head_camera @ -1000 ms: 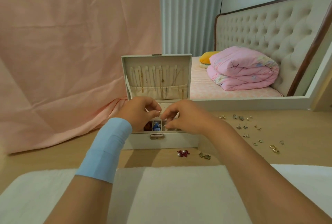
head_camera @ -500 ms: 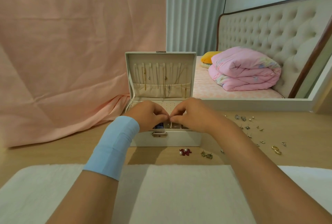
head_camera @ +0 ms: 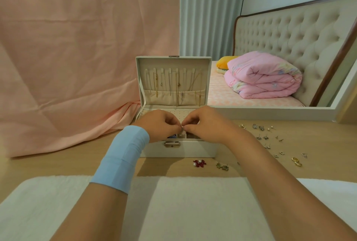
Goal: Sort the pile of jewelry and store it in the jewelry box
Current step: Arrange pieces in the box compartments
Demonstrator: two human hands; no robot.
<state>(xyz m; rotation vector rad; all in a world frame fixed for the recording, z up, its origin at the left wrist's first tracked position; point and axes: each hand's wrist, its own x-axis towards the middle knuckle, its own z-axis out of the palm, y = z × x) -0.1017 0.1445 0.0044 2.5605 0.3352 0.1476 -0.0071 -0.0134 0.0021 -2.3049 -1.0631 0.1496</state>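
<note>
A white jewelry box point(head_camera: 179, 150) stands open on the wooden table, thin gold chains hanging inside its raised lid point(head_camera: 173, 82). My left hand point(head_camera: 161, 125) and my right hand point(head_camera: 204, 124) meet over the box's front compartments, fingertips pinched together on one tiny piece, likely an earring, too small to identify. Loose earrings point(head_camera: 262, 136) lie scattered on the table to the right. A red pearl earring pair point(head_camera: 199, 163) and a small dark pair point(head_camera: 222, 166) lie in front of the box. Two gold rings point(head_camera: 296, 161) sit further right.
A white cloth mat point(head_camera: 173, 208) covers the near table edge under my forearms. A pink drape point(head_camera: 77, 67) hangs behind on the left. A large framed mirror point(head_camera: 270, 109) leans at the back right, reflecting a bed and pink quilt.
The view has shifted slightly. My hands have stayed over the box's front compartments, and the fingertips have drawn closer together into a pinch.
</note>
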